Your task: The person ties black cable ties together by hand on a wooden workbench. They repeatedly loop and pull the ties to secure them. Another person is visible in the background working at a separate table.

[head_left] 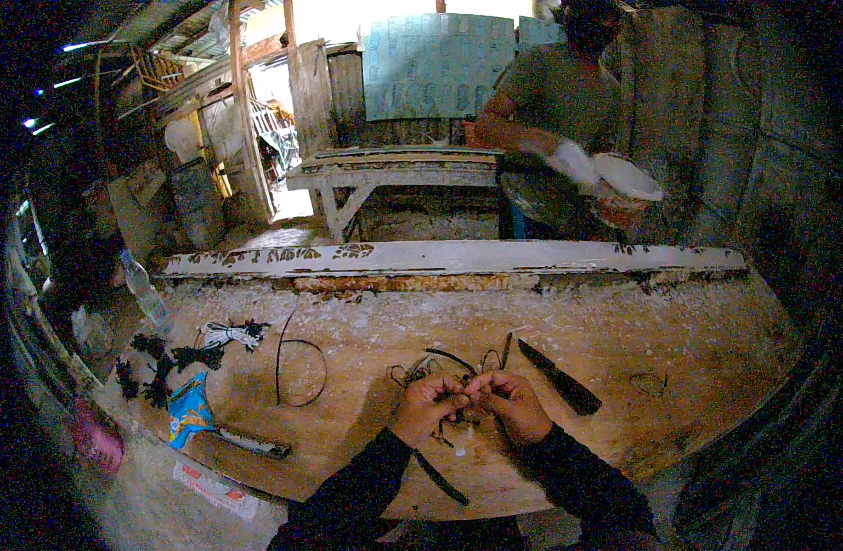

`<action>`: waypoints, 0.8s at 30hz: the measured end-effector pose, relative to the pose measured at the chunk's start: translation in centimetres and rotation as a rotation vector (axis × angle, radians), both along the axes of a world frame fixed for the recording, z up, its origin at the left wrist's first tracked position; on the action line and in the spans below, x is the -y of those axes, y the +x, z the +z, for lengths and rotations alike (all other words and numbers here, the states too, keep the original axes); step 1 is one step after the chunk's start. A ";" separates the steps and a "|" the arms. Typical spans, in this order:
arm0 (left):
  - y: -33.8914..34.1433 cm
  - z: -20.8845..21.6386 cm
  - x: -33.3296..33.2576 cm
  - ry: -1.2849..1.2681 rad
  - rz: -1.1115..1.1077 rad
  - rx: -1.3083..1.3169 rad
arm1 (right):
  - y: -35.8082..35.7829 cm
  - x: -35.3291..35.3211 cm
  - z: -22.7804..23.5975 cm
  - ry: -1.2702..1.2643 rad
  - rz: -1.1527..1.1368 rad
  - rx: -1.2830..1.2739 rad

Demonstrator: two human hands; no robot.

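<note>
Both my hands meet over the front middle of a worn wooden table. My left hand is closed in a pinch, its fingertips against those of my right hand, which is pinched too. Between and behind them run thin dark cords, looped and tangled; the exact part held is too small to make out. A dark flat strip lies on the table below my left hand. To the right of my right hand rests a dark knife-shaped blade, pointing away to the left.
A long pale board with dark leaf patterns spans the table's far edge. On the left are bundled black and white cords, a blue packet, a plastic bottle and a looped cord. Another person stands beyond, near a bench.
</note>
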State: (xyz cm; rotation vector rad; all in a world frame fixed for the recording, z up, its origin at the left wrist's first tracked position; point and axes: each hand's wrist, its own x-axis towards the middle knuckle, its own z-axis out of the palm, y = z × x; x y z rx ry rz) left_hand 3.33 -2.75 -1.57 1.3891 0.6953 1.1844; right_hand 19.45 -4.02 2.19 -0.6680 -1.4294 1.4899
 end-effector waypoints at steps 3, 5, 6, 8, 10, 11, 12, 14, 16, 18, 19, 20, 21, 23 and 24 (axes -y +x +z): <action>0.0 -0.1 0.0 0.005 -0.010 0.003 | 0.0 0.0 0.0 -0.032 0.030 -0.028; -0.1 -0.3 -0.1 0.034 0.030 -0.009 | 0.0 0.0 0.0 -0.024 0.038 -0.058; -0.2 -0.5 -0.2 0.061 0.073 -0.020 | 0.0 0.0 0.0 -0.020 0.042 -0.072; -0.2 -0.8 -0.5 0.102 0.121 -0.011 | 0.1 -0.2 0.0 0.019 0.016 -0.027; -0.2 -1.1 -0.9 0.132 0.134 0.027 | 0.1 -0.3 0.0 0.045 -0.009 -0.007; -0.2 -1.2 -1.1 0.179 0.148 -0.017 | 0.1 -0.3 -0.1 0.053 -0.021 -0.009; -0.2 -1.2 -1.3 0.226 0.163 -0.062 | 0.0 -0.3 -0.2 0.062 -0.033 -0.011; -0.2 -1.2 -1.5 0.279 0.177 -0.095 | -0.1 -0.4 -0.4 0.130 -0.060 0.019; -0.2 -1.0 -1.4 0.291 0.174 -0.071 | -0.1 -0.4 -0.5 0.129 -0.066 0.024; -0.2 -0.9 -0.9 0.142 0.107 -0.013 | 0.0 -0.2 -0.5 0.057 -0.051 0.006; -0.2 -0.7 -0.6 0.069 0.074 0.014 | 0.1 -0.1 -0.4 0.051 -0.027 -0.020; -0.2 -0.5 -0.5 0.050 0.074 -0.015 | 0.2 -0.1 -0.3 0.045 -0.002 -0.047; -0.2 -0.3 -0.2 0.029 0.074 -0.045 | 0.2 0.0 -0.2 0.038 0.022 -0.073; -0.2 0.2 0.0 -0.009 0.057 -0.056 | 0.2 0.2 0.0 0.010 -0.002 -0.094; -0.3 0.4 0.1 -0.025 0.039 -0.037 | 0.1 0.2 0.0 -0.006 -0.014 -0.104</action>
